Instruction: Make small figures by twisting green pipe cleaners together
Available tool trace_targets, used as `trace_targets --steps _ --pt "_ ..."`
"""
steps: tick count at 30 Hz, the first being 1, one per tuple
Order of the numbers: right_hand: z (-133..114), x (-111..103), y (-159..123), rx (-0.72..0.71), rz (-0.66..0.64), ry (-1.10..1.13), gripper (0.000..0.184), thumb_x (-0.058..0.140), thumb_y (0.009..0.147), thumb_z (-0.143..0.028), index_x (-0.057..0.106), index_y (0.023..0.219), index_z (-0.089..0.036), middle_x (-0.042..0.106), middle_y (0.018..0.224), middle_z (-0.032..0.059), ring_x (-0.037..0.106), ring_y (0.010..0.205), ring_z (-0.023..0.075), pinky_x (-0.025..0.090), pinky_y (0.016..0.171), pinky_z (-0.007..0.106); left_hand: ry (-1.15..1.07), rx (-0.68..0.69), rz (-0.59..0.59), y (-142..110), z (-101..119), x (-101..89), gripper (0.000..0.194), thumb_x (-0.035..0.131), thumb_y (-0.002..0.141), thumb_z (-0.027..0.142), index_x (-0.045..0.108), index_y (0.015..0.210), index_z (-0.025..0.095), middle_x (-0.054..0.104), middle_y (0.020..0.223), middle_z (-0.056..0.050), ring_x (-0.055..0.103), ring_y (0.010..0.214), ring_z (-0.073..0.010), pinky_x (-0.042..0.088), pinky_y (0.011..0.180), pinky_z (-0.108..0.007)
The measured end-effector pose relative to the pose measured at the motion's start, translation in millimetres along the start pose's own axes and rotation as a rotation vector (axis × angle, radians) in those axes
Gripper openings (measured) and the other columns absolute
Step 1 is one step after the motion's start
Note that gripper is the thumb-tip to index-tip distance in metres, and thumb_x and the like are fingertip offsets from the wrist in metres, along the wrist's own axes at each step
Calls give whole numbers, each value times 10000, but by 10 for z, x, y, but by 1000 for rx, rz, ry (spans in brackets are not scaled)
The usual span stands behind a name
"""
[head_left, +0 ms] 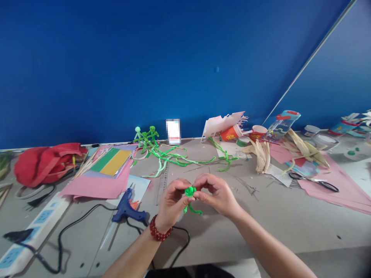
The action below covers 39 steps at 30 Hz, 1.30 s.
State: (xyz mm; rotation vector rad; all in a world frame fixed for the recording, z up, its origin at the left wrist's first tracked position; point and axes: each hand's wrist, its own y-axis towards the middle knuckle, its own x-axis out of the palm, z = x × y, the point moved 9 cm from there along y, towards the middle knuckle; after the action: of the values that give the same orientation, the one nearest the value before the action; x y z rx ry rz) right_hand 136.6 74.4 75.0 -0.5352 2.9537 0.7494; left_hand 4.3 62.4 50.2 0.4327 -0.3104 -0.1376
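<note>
On my feed both hands are just below the middle of the frame, meeting at a small green piece (190, 191), a lump with fuzzy tails hanging below it. The left hand (171, 199) has it pinched between thumb and fingers, and I've got the right hand (216, 195) with thumb and index finger nipped onto its right side. The other fingers look curled in, but I can't tell exactly how they sit behind it. There's a red bracelet (159, 231) on the left wrist.

Lower left, I see a blue glue gun (126, 208) lying near pink paper (98, 186), with a power strip (36, 226) further toward the corner. Left of centre, some green figures (150, 138) stand near the blue wall (162, 65), with loose green stems (176, 159) trailing right from them. A ruler (162, 187) lies just beyond the left hand. Right side of the frame: stacked cups (232, 133) on their side, dry husks (261, 155) and black-handled scissors (327, 185).
</note>
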Motion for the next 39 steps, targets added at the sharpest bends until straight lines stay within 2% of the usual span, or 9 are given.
trace_targets --steps 9,15,23,27,30,34,36,39 --pt "-133 -11 -29 -134 54 -132 122 705 872 -307 658 846 -198 691 767 26 646 720 151 499 659 252 -7 61 -43 6 79 39 150 745 807 180 718 946 229 650 837 -37 608 788 -149 512 656 -244" --pt "-136 1 -1 -144 -9 -34 228 691 879 -416 676 880 -189 668 793 48 627 721 159 511 658 268 -150 -4 -69 -31 -16 69 216 743 814 226 708 1024 259 641 896 -29 634 759 -146 558 602 -238" --pt "-93 34 -24 -132 -13 -29 173 673 901 -368 664 900 -196 661 763 36 613 726 162 501 694 287 -169 -69 22 -70 -125 -37 196 768 788 260 723 978 238 679 889 -33 663 711 -147 581 612 -256" --pt "-142 38 -32 -199 0 -94 83 663 907 -277 660 931 -198 662 759 27 612 733 161 499 713 297 -153 -67 78 -83 -151 -88 177 775 777 210 727 946 229 697 927 -43 669 836 -155 573 727 -254" --pt "-143 17 -30 -210 19 -133 67 662 906 -260 660 926 -195 658 741 20 618 724 156 506 714 293 -204 -161 93 -90 -221 -72 179 781 777 249 717 940 212 700 893 -39 669 812 -155 567 727 -262" --pt "-120 -51 -27 -178 80 -115 208 701 879 -301 649 1050 -196 655 826 32 632 696 143 539 659 268 -375 -328 65 -84 -327 23 237 783 778 339 678 939 200 685 760 1 657 634 -128 550 626 -254" --pt "-168 -55 -37 -225 99 -144 269 700 875 -254 634 1132 -207 655 901 44 637 701 136 557 673 274 -410 -369 76 -76 -359 33 252 798 762 330 667 930 196 686 739 12 656 591 -117 536 598 -234" --pt "-272 -17 -64 -339 102 -256 213 656 888 -166 666 1095 -214 659 962 66 654 750 141 565 685 270 -411 -386 99 -68 -385 27 279 818 738 327 663 922 187 696 734 14 662 571 -117 531 577 -222"
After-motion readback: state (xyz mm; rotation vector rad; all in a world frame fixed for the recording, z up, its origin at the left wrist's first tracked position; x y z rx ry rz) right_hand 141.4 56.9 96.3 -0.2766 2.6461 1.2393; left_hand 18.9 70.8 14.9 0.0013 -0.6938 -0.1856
